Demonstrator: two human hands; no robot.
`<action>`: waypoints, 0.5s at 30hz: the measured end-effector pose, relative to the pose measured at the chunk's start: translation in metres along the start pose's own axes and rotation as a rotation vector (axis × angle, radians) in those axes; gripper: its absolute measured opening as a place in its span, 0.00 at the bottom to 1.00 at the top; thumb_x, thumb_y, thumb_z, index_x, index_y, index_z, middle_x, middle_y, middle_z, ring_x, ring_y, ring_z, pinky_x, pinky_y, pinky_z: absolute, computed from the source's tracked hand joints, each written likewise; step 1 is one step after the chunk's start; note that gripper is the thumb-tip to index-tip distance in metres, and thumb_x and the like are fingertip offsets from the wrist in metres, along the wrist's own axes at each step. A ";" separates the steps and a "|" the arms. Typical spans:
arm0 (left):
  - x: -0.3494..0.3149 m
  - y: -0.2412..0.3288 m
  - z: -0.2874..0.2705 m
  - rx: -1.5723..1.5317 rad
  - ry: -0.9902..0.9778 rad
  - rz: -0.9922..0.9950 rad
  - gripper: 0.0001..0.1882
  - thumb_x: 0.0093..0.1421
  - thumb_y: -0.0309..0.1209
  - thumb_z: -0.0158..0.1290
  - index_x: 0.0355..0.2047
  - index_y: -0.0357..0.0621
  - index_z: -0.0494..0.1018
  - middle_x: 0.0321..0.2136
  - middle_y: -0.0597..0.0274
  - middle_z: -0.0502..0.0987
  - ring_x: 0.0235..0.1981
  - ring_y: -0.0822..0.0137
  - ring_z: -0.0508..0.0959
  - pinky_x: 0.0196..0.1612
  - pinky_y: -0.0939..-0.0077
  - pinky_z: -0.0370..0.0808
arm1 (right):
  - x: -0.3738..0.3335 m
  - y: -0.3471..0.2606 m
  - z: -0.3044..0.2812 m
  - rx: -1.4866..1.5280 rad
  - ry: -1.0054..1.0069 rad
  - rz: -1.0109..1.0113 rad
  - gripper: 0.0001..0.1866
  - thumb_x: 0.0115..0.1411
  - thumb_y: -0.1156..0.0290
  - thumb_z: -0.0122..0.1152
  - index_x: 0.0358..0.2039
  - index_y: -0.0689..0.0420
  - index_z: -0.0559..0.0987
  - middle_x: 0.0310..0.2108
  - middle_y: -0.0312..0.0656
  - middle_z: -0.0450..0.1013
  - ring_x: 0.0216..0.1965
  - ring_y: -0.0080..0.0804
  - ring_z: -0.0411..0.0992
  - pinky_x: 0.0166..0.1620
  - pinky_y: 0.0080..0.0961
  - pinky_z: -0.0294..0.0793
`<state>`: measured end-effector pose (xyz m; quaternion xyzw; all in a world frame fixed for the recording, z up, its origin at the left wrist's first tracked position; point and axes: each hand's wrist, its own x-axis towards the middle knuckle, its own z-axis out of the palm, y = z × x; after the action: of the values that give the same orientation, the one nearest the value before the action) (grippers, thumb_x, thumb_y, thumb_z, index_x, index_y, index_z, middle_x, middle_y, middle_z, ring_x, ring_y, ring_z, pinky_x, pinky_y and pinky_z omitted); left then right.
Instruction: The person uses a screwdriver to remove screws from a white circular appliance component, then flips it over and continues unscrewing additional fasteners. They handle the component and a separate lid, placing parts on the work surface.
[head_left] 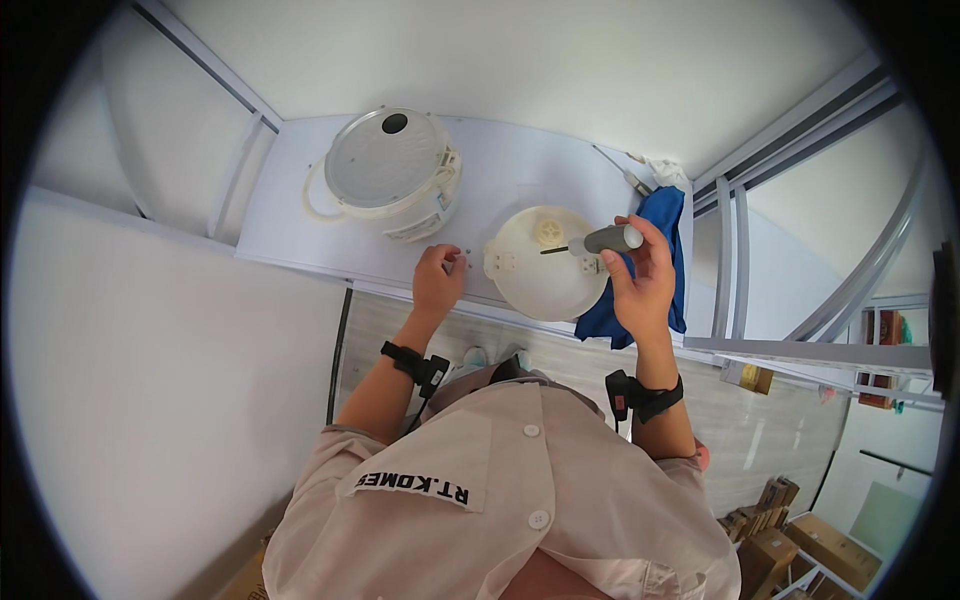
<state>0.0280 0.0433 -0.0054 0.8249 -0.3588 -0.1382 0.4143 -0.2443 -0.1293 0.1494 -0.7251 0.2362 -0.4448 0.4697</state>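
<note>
My right hand is closed around the grey handle of a screwdriver, whose dark shaft points left. The shaft lies over a round off-white plastic cover near the table's front edge. A round vented fitting sits at the cover's far side, and hinge-like blocks show at its left and right. Left of the cover, my left hand rests at the table's edge with fingers curled together; anything pinched in them is too small to make out. Small screws lie beside its fingertips.
A white rice cooker with a grey inner lid and a handle stands at the back left. A blue cloth lies under and beside my right hand. Another slim tool and a crumpled white wrapper lie at the back right. Metal frames flank the table.
</note>
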 end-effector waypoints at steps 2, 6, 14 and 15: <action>0.002 -0.001 -0.001 0.022 0.018 0.015 0.11 0.64 0.31 0.66 0.47 0.48 0.86 0.42 0.60 0.83 0.42 0.54 0.84 0.46 0.58 0.81 | 0.000 0.000 -0.002 -0.014 -0.019 -0.007 0.31 0.68 0.85 0.69 0.69 0.60 0.71 0.64 0.53 0.76 0.64 0.39 0.77 0.66 0.36 0.79; 0.009 0.003 -0.001 0.160 0.027 0.219 0.10 0.66 0.31 0.65 0.46 0.46 0.86 0.41 0.58 0.82 0.40 0.53 0.83 0.45 0.59 0.81 | 0.000 -0.002 -0.001 -0.012 -0.008 -0.004 0.29 0.66 0.85 0.71 0.66 0.61 0.74 0.61 0.50 0.76 0.62 0.40 0.78 0.64 0.35 0.81; 0.027 -0.009 0.015 0.225 -0.048 0.253 0.06 0.65 0.29 0.63 0.41 0.43 0.86 0.37 0.52 0.82 0.44 0.46 0.82 0.48 0.52 0.80 | -0.003 -0.004 -0.009 0.004 -0.002 0.021 0.30 0.66 0.86 0.70 0.67 0.60 0.74 0.63 0.50 0.75 0.62 0.40 0.78 0.64 0.36 0.80; 0.027 -0.008 0.015 0.213 -0.038 0.257 0.06 0.65 0.28 0.63 0.40 0.42 0.86 0.37 0.52 0.82 0.43 0.45 0.82 0.47 0.52 0.80 | -0.003 -0.002 -0.010 -0.006 -0.001 0.017 0.30 0.66 0.86 0.70 0.67 0.60 0.74 0.63 0.50 0.75 0.63 0.40 0.78 0.64 0.36 0.81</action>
<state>0.0430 0.0189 -0.0192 0.8088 -0.4816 -0.0606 0.3319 -0.2546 -0.1302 0.1516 -0.7247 0.2434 -0.4398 0.4713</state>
